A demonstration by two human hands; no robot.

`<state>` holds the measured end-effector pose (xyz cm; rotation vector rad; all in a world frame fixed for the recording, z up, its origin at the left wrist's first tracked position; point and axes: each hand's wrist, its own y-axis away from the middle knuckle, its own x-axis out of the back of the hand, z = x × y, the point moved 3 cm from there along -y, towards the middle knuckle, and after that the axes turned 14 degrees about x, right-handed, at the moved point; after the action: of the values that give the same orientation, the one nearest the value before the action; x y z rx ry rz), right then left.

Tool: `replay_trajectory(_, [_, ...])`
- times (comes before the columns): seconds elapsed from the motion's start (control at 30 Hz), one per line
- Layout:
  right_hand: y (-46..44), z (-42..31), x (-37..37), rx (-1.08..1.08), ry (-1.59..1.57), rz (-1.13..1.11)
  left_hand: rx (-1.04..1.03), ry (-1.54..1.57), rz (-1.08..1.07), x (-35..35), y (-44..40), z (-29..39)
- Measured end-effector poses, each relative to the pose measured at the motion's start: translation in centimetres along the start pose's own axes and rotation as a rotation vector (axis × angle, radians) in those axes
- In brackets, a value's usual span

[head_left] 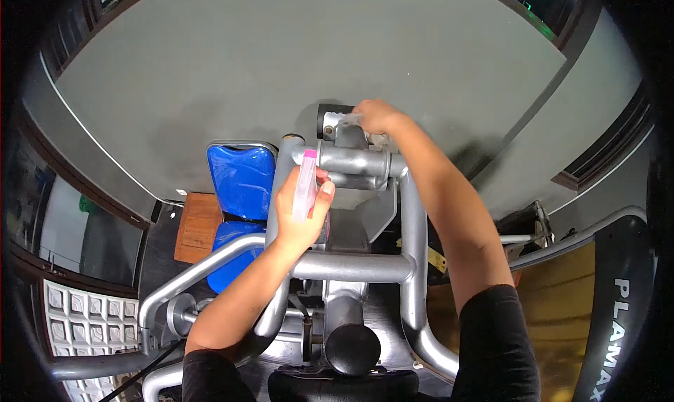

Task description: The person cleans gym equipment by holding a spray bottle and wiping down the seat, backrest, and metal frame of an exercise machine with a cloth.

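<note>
My left hand (303, 209) is wrapped round a spray bottle (305, 188) with a whitish head and a pink nozzle, held in front of the machine's silver upright. The lower part of the bottle is hidden by my hand and arm. Farther off, my right hand (379, 116) is closed on a pale cloth (378, 139), mostly covered by the fingers. That hand is at the top of the silver gym machine frame (351, 160), beside a short bracket with a black end (327, 121).
Blue chairs (242, 181) stand left of the machine, by a wooden box (196, 226). A grey wall (316, 44) rises behind. Silver tubes (351, 267) cross in front of me, above a round black pad (352, 348). A panel lettered PLAMAX (618, 318) stands at right.
</note>
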<state>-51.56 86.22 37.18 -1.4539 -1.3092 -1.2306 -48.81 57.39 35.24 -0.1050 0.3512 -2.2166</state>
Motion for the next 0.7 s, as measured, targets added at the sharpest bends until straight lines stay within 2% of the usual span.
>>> replay_trajectory(0.03, [-0.5,-0.5,-0.1,0.002,0.003,0.005,-0.017,-0.008,0.009,0.1,-0.1,0.0])
replay_trajectory(0.1, [-1.4,-2.0,-0.5,-0.002,-0.061,0.264,-0.022,-0.009,0.011,0.1,0.0,0.1])
replay_trajectory(0.13, [-1.7,-3.2,-1.3,-0.003,-0.066,0.264,-0.021,-0.009,0.012,0.1,0.0,0.1])
replay_trajectory(0.2, [-2.0,-5.2,-3.2,0.029,0.122,0.144,0.009,0.002,0.004,0.2,0.1,0.0])
replay_trajectory(0.37, [-1.6,-3.4,-1.8,0.027,0.128,-0.041,0.002,0.005,-0.006,0.6,0.4,0.3])
replay_trajectory(0.47, [0.5,-0.8,-0.1,-0.073,0.182,-0.016,0.019,-0.002,-0.029,0.4,0.4,0.3])
replay_trajectory(0.53, [2.3,1.2,0.5,-0.181,0.299,-0.201,0.016,0.007,-0.002,0.3,0.3,0.2])
replay_trajectory(0.57, [3.4,3.7,-0.1,-0.191,0.297,-0.195,0.013,0.008,-0.012,0.3,0.3,0.0])
replay_trajectory(0.63, [4.2,9.1,-2.9,-0.078,0.074,-0.256,0.012,0.010,-0.027,0.3,0.2,-0.3])
replay_trajectory(0.7, [6.3,7.3,0.2,-0.171,0.029,-0.187,0.005,-0.016,-0.029,0.2,0.0,0.1])
